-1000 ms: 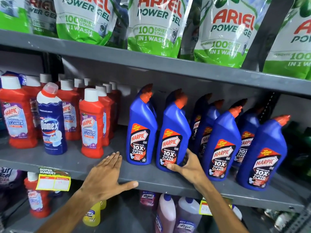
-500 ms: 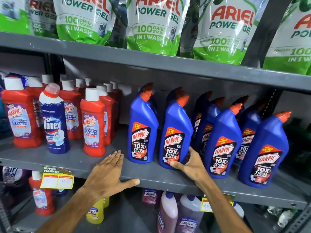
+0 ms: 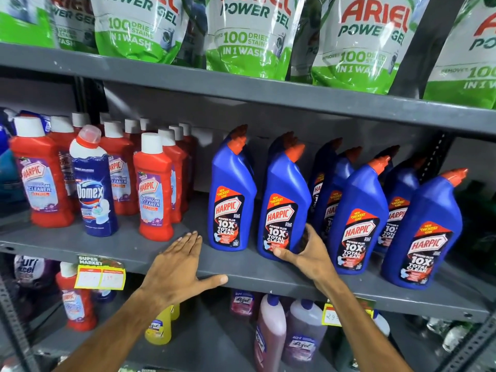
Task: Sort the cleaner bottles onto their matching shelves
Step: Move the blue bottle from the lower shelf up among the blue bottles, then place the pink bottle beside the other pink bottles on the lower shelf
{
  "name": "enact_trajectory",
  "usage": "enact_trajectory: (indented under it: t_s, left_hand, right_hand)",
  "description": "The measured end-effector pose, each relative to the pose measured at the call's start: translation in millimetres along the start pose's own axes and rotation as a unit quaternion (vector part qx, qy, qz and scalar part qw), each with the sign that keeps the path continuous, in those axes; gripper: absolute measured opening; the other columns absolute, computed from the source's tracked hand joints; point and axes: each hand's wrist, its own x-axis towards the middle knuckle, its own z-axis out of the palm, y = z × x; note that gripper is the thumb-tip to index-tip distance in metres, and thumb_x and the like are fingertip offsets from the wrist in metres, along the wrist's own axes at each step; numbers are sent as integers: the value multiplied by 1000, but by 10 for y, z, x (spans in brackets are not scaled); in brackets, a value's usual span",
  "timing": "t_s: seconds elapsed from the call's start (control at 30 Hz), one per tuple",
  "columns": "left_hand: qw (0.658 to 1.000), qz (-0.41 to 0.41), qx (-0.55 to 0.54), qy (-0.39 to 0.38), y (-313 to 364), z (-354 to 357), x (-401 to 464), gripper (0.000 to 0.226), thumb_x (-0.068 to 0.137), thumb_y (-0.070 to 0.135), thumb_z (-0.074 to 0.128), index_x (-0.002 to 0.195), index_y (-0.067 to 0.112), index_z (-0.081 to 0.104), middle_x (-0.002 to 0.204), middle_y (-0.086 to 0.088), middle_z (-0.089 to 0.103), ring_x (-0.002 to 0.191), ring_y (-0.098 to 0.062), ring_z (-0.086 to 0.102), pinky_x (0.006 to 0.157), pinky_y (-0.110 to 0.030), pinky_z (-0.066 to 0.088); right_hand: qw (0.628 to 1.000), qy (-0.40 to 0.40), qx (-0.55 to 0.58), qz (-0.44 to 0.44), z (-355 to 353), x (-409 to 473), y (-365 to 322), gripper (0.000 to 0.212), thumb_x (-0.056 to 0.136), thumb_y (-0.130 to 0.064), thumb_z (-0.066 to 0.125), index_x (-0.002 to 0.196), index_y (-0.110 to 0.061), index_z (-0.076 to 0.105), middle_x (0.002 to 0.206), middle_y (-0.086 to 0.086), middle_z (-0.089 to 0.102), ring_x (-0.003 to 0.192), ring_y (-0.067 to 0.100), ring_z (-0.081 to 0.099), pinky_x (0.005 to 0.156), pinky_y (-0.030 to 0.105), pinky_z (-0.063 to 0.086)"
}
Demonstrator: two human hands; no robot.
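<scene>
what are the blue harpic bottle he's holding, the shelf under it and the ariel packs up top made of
Blue Harpic bottle: looks like glossy moulded plastic, with soft highlights along its curved shoulder.
Shelf: probably painted metal, matte grey, with a thin folded front edge.
Ariel packs: apparently flexible plastic film, shiny and creased, bulging like pouches.

**Inspection: operator's arms and hands**

I see my two forearms entering from the lower edge of the frame, both bare to that edge with no sleeve showing. My left hand (image 3: 179, 267), lower centre, and my right hand (image 3: 308, 255), just right of centre, are uncovered. Fingernails look short. I cannot tell finer detail at this sharpness.
</scene>
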Motion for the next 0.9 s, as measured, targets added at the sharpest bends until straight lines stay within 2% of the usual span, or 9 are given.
enact_trajectory:
  t_s: [0.07, 0.17, 0.3, 0.4, 0.5, 0.67, 0.77, 0.83, 0.9]
  left_hand:
    - [998, -2, -6, 69, 25, 82, -82, 131, 80, 103, 16, 164, 4, 23, 173, -14, 24, 161, -23, 22, 129, -34, 9]
    - [987, 21, -14, 156, 113, 344, -297, 112, 95, 86, 29, 161, -5, 24, 172, -23, 21, 161, -33, 18, 132, -48, 16]
    - [979, 55, -4, 196, 247, 823, -701, 103, 99, 68, 46, 161, -9, 15, 173, -29, 10, 162, -41, 9, 130, -55, 19]
    - [986, 83, -13, 147, 254, 1232, -923, 100, 101, 64, 49, 161, -9, 17, 173, -28, 10, 161, -41, 11, 127, -57, 25]
    - [992, 103, -29, 70, 217, 1678, -1051, 104, 99, 67, 51, 162, -7, 16, 174, -25, 8, 162, -38, 10, 126, -58, 29]
    - [992, 102, -55, -45, 64, 2440, -1027, 111, 96, 79, 40, 162, -6, 16, 174, -25, 11, 162, -38, 9, 127, -56, 26]
    - [986, 97, -68, -116, -33, 2882, -912, 116, 93, 87, 29, 161, -7, 22, 172, -26, 15, 161, -40, 13, 127, -55, 25]
    - [983, 91, -72, -142, -83, 3135, -835, 120, 91, 91, 24, 160, -8, 26, 171, -26, 19, 160, -40, 16, 127, -51, 19]
    - [981, 78, -82, -155, -114, 3316, -760, 126, 87, 95, 21, 161, -7, 22, 173, -25, 16, 162, -38, 12, 130, -49, 15]
  right_hand:
    - [998, 41, -45, -31, 32, -139, -26, 103, 65, -28, 101, 151, -20, 44, 137, -11, 65, 121, 5, 65, 108, 27, 51]
    - [981, 134, -80, -115, 141, -500, 12, 80, 82, -33, 90, 149, -20, 48, 140, -11, 61, 126, 4, 60, 106, 16, 46]
    - [922, 255, -146, -254, 404, -1004, 430, 41, 93, -16, 78, 130, -5, 65, 130, 6, 64, 123, 21, 60, 107, 35, 49]
    - [910, 257, -165, -282, 629, -1286, 871, 33, 88, -7, 78, 119, -1, 68, 124, 3, 62, 115, 28, 62, 102, 45, 51]
    - [941, 211, -157, -212, 833, -1537, 1275, 38, 91, -10, 74, 125, 1, 63, 129, 1, 57, 122, 25, 58, 111, 40, 46]
    - [982, 165, -91, 21, 1128, -1728, 1881, 61, 92, -15, 79, 145, -8, 51, 144, 7, 54, 134, 24, 53, 116, 39, 41]
    - [977, 160, -19, 137, 1287, -1748, 2230, 72, 88, -43, 80, 149, -20, 49, 147, 3, 60, 133, 24, 61, 113, 51, 49]
    - [974, 143, -13, 172, 1374, -1759, 2444, 80, 83, -60, 76, 147, -21, 49, 143, 4, 64, 129, 26, 64, 108, 54, 52]
    - [974, 126, -10, 190, 1429, -1735, 2617, 84, 79, -65, 80, 145, -24, 49, 140, 4, 66, 127, 27, 66, 106, 55, 54]
